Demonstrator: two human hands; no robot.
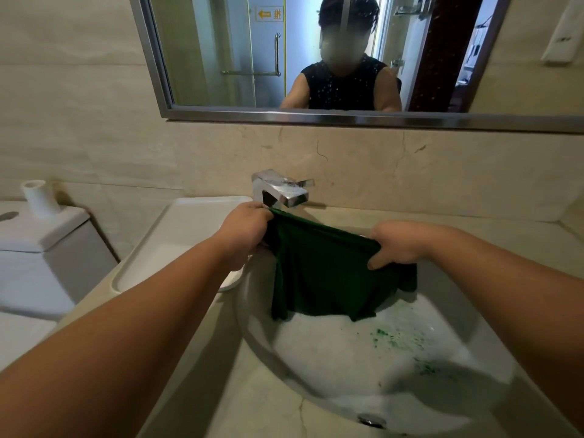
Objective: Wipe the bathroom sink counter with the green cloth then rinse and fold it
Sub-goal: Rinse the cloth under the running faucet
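Note:
The dark green cloth [325,273] hangs stretched above the white sink basin [341,368], its lower edge drooping toward the bowl. My left hand [243,232] grips its upper left corner just below the chrome faucet [281,191]. My right hand [401,245] pinches the upper right corner, thumb in front. Green flecks [401,339] dot the inside of the basin. The beige counter [474,229] surrounds the sink.
A white tray [177,235] lies on the counter left of the basin. A toilet tank [41,248] with a paper roll [39,197] stands at the far left. A mirror [316,55] hangs on the tiled wall, reflecting a person. The overflow drain [371,420] sits at the basin's near side.

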